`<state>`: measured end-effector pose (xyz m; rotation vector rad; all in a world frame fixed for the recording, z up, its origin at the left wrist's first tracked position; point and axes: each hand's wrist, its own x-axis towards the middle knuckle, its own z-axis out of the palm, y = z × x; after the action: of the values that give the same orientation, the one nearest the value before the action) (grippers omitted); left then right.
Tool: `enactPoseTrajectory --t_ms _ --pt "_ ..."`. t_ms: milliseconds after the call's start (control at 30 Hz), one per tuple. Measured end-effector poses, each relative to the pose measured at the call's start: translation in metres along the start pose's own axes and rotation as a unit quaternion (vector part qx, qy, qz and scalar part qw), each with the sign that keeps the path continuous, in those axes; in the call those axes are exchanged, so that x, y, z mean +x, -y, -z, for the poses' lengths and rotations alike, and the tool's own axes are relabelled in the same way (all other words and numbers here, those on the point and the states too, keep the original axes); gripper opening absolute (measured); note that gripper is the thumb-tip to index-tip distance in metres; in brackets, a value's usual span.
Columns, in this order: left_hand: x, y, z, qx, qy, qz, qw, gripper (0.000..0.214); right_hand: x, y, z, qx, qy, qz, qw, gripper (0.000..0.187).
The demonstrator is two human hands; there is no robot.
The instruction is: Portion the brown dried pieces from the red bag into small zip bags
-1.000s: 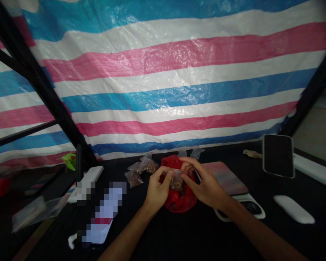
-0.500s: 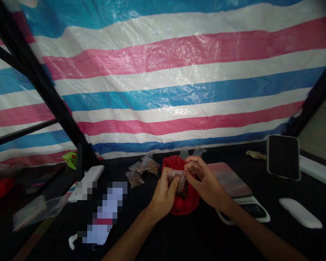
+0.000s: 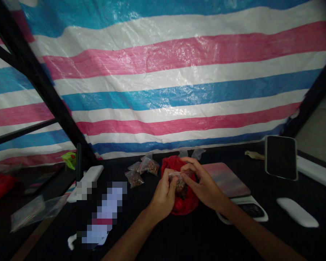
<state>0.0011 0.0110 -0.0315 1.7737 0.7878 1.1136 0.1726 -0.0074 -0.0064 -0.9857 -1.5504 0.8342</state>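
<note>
Between my two hands is a small clear zip bag (image 3: pixel 180 185) with brown bits in it. My left hand (image 3: pixel 165 192) is closed on the bag's left side, thumb across its front. The fingers of my right hand (image 3: pixel 199 181) pinch the bag's top edge toward the right. Beneath both hands lies an open red plastic bag (image 3: pixel 186 207), with dark contents partly hidden by the zip bag. Left of it, several filled zip bags (image 3: pixel 149 166) rest in a small heap on the black table.
Right of the red bag sits a kitchen scale (image 3: pixel 256 210) with a reddish, shiny plate (image 3: pixel 225 175). Farther right are a white mouse-shaped object (image 3: pixel 297 212) and an upright dark screen (image 3: pixel 281 157). At left lie flat clear bags (image 3: pixel 29 214) and a white bar (image 3: pixel 88 181). Striped sheeting (image 3: pixel 163 83) hangs behind.
My right fingers have shifted left along the zip bag's top edge, closer to my left hand. The bag's top now looks more bunched and covered. The view has moved slightly.
</note>
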Motion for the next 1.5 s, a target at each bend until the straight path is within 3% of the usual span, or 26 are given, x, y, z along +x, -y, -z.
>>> enactPoseTrajectory --t_ms 167,300,433,567,700,767,833,933,1000,1100,1200,1267,1367,1500 --pt "0.002 -0.004 0.002 0.009 -0.028 -0.02 0.999 0.025 0.0 0.004 -0.001 -0.017 -0.027 0.025 0.999 0.03" --pt "0.005 -0.009 0.002 0.023 -0.053 -0.069 0.996 0.019 -0.001 0.002 0.001 -0.012 0.002 0.02 1.0 0.036" --pt "0.006 -0.012 0.002 0.044 -0.041 -0.114 0.992 0.019 -0.004 0.003 0.0 -0.042 0.013 0.028 0.999 0.018" --pt "0.005 -0.011 0.003 0.053 -0.053 -0.111 0.991 0.02 -0.004 0.005 -0.001 -0.061 0.034 0.024 0.997 0.024" --pt "0.005 -0.01 0.002 0.059 -0.071 -0.122 0.988 0.019 -0.004 0.006 -0.001 -0.099 0.0 0.05 0.994 0.019" --pt "0.007 -0.01 0.007 0.062 -0.137 -0.126 0.981 0.02 -0.004 0.003 0.0 -0.119 -0.024 0.067 0.99 0.024" --pt "0.012 -0.007 0.018 0.065 -0.257 -0.108 0.958 0.022 -0.004 -0.001 0.001 -0.14 -0.043 0.077 0.986 0.031" --pt "0.023 0.004 0.045 0.069 -0.407 -0.014 0.911 0.021 -0.002 -0.005 0.005 -0.164 -0.065 0.089 0.98 0.031" --pt "0.029 0.015 0.063 0.119 -0.448 0.061 0.884 0.014 0.0 -0.005 0.008 -0.185 -0.085 0.104 0.974 0.027" --pt "0.032 0.027 0.075 0.256 -0.426 0.116 0.86 0.014 0.006 0.001 0.019 -0.244 -0.12 0.142 0.952 0.022" --pt "0.029 0.026 0.07 0.374 -0.438 0.1 0.811 0.037 0.011 0.008 0.037 -0.312 -0.152 0.182 0.92 0.015" --pt "0.026 0.021 0.065 0.414 -0.442 0.067 0.793 0.04 0.015 0.009 0.053 -0.347 -0.184 0.189 0.9 0.015" --pt "0.023 0.012 0.057 0.397 -0.406 -0.023 0.823 0.031 0.019 0.003 0.074 -0.405 -0.204 0.157 0.877 0.016" --pt "0.02 0.008 0.047 0.3 -0.264 -0.142 0.906 0.019 0.032 -0.012 0.092 -0.523 -0.099 0.037 0.846 0.023"
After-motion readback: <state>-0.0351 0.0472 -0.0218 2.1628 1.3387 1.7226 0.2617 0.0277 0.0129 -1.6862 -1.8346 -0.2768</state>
